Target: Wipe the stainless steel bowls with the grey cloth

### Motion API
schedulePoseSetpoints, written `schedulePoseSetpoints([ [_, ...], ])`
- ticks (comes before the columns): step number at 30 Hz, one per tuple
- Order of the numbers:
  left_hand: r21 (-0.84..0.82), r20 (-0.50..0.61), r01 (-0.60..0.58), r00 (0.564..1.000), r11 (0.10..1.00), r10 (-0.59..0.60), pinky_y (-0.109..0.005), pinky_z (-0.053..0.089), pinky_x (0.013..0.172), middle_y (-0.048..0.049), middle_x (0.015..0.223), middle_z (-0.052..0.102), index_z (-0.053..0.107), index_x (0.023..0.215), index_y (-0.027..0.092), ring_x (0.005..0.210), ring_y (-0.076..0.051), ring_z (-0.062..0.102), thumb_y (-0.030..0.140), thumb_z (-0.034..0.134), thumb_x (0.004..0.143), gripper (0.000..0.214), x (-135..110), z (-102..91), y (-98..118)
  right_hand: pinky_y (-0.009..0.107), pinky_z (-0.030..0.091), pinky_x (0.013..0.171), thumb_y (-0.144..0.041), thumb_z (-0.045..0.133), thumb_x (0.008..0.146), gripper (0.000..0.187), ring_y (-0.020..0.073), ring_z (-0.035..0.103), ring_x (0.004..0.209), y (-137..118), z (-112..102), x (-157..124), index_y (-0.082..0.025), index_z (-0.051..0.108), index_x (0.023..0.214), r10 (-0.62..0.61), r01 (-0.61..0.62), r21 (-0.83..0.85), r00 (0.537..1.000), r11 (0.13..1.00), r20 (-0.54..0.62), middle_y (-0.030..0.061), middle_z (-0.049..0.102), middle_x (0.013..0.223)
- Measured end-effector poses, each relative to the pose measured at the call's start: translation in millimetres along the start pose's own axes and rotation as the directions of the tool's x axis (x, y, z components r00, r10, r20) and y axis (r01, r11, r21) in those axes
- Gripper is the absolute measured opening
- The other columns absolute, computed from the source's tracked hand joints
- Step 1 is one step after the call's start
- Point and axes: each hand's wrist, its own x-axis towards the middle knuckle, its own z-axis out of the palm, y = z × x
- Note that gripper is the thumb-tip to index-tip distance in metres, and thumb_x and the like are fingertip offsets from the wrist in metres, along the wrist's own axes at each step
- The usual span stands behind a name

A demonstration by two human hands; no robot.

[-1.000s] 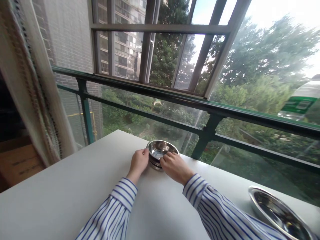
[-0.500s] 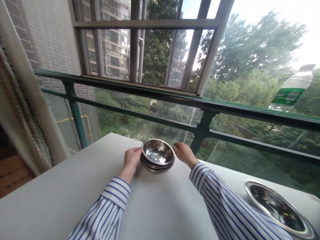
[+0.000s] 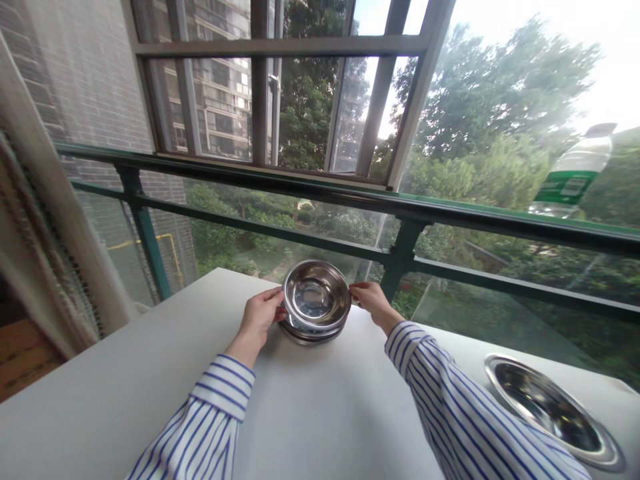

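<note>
A shiny steel bowl is tilted toward me above a stack of similar steel bowls. My left hand pinches its left rim between thumb and fingers. On the opposite side, my right hand grips the right rim with closed fingertips. The far side of this top bowl is raised, while its near edge stays close to the stack. The stacked bowls stand on the white table, and neither hand appears to hold them.
Another steel bowl lies on the white table at the right, partly behind my right sleeve. A green railing runs behind the table. A bottle with a green label stands at the railing. A curtain hangs at left.
The top bowl has risen at its far side and now tilts toward me. My right fingers have closed on its rim, and my left hand keeps its hold. The view has shifted slightly.
</note>
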Motion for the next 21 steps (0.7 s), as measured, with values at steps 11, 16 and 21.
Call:
schedulePoseSetpoints([
  [11, -0.218, 0.066, -0.035, 0.997, 0.975, 0.05, -0.018, 0.046, 0.045, 0.0, 0.058, 0.065, 0.068, 0.089, 0.011, 0.046, -0.008, 0.058, 0.008, 0.066, 0.071, 0.019, -19, -4.5, 18, 0.04, 0.05, 0.08, -0.031, 0.054, 0.089, 0.032, 0.0202, 0.058, 0.097, -38, -46, -37, -0.016, 0.052, 0.116, -0.131, 0.139, 0.135, 0.989, 0.981, -0.064, 0.0081, 0.054, 0.117],
  [16, -0.242, 0.136, -0.023, 0.989, 0.97, 0.057, -0.017, 0.045, 0.043, 0.0001, 0.057, 0.066, 0.069, 0.084, 0.013, 0.045, -0.008, 0.057, 0.007, 0.064, 0.072, 0.015, -35, 4.1, 22, 0.03, 0.051, 0.068, -0.027, 0.056, 0.087, 0.022, 0.015, 0.06, 0.08, -40, -71, -69, -0.012, 0.058, 0.103, -0.157, 0.166, 0.109, 0.984, 0.98, -0.084, 0.005, 0.062, 0.096],
  [21, -0.226, 0.219, 0.015, 0.975, 0.974, 0.035, -0.017, 0.047, 0.043, 0.0, 0.058, 0.067, 0.069, 0.084, 0.014, 0.045, -0.008, 0.058, 0.007, 0.065, 0.07, 0.016, -53, 18.5, 17, 0.02, 0.038, 0.049, -0.014, 0.059, 0.075, 0.007, 0.0089, 0.052, 0.055, -27, -96, -106, -0.011, 0.063, 0.08, -0.155, 0.167, 0.104, 0.981, 0.98, -0.116, -0.0016, 0.058, 0.06],
])
